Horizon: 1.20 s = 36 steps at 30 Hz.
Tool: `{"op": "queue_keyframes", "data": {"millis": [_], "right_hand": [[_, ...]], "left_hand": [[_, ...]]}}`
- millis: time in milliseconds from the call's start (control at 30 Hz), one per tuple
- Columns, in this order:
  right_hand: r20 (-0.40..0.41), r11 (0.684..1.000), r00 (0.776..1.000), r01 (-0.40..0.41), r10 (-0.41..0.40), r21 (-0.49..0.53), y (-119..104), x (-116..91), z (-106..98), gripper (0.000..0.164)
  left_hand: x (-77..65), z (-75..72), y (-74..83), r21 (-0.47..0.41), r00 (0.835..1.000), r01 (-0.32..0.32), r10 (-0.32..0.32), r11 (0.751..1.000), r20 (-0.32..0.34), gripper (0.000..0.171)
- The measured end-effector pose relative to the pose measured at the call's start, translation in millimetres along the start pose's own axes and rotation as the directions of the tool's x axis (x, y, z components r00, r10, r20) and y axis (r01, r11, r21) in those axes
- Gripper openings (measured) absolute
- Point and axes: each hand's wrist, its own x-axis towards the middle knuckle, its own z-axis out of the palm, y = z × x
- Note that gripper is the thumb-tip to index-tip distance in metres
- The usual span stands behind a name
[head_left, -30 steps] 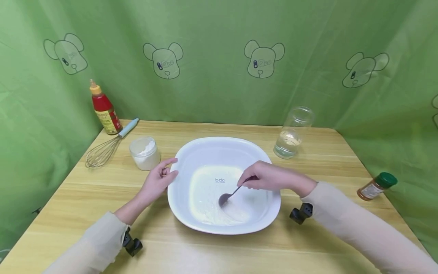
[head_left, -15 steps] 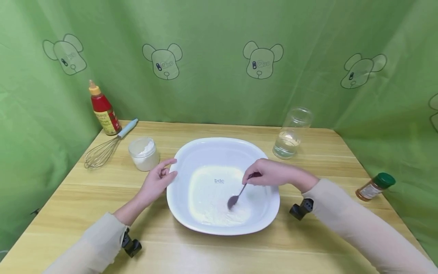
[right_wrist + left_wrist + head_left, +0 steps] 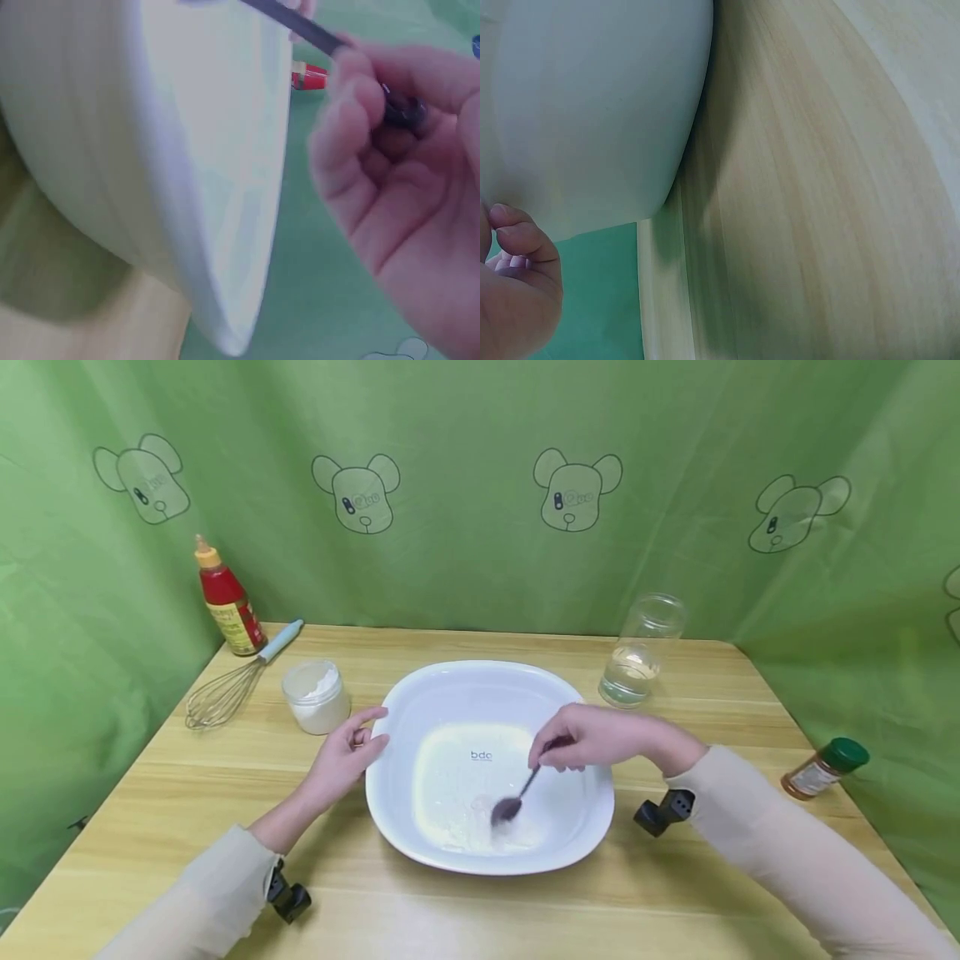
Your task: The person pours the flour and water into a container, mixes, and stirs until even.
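A white basin (image 3: 480, 693) with rounded corners stands on the table, white powder and some wet-looking liquid on its floor. My left hand (image 3: 348, 756) grips the basin's left rim, thumb and index finger at the edge; in the left wrist view the hand's curled fingers (image 3: 525, 240) meet the basin's wall (image 3: 600, 112). Over the basin's right side, my right hand (image 3: 588, 737) pinches the handle of a dark spoon (image 3: 507, 811). Its bowl is down in the powder, slightly blurred. The right wrist view shows the dark handle (image 3: 300, 26) between thumb and fingers.
Left of the basin are an open jar of white powder (image 3: 317, 702), a whisk (image 3: 232, 689) and a red sauce bottle (image 3: 228, 602). On the right stand a glass of clear liquid (image 3: 633, 668) and a green-capped spice jar (image 3: 825, 768). A green curtain hangs behind.
My right hand has swept the spoon through the powder, first to the right and then slightly back left. My left hand stays on the rim.
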Motion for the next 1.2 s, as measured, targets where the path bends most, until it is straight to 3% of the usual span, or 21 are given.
{"op": "queue_keyframes", "data": {"millis": [100,333,500,800,867,1067,1200], "right_hand": [[0.058,0.999,0.998,0.000,0.002,-0.042,4.4,1.8,5.9,0.016],[-0.109,0.997,0.994,0.008,-0.016,-0.080,9.1,9.2,10.9,0.016],[-0.004,0.998,0.999,-0.038,0.038,-0.043,7.8,9.0,15.0,0.017],[0.075,0.999,0.997,0.012,-0.008,-0.047,1.4,0.8,8.6,0.017],[0.055,0.998,0.998,0.019,-0.015,-0.060,3.5,3.8,10.5,0.016],[-0.103,0.994,0.994,0.006,-0.017,-0.106,8.6,12.3,15.0,0.016],[-0.071,0.995,0.997,-0.045,0.039,-0.086,7.0,13.1,16.9,0.017]], "left_hand": [[0.0,0.0,-0.2,0.002,1.000,-0.002,0.002,1.000,-0.001,0.044],[-0.9,0.3,2.3,-0.003,1.000,0.005,-0.005,1.000,0.000,0.045],[-0.8,0.1,1.4,-0.007,1.000,0.007,-0.007,1.000,-0.002,0.043],[0.0,0.2,-5.8,0.015,0.999,-0.036,0.037,0.999,-0.016,0.043],[0.1,0.2,-5.9,0.012,0.999,-0.027,0.027,1.000,-0.020,0.043],[0.3,0.6,-4.0,0.004,1.000,-0.001,0.002,1.000,-0.013,0.044],[0.4,0.9,-3.5,0.007,1.000,-0.001,0.001,1.000,-0.018,0.043]]}}
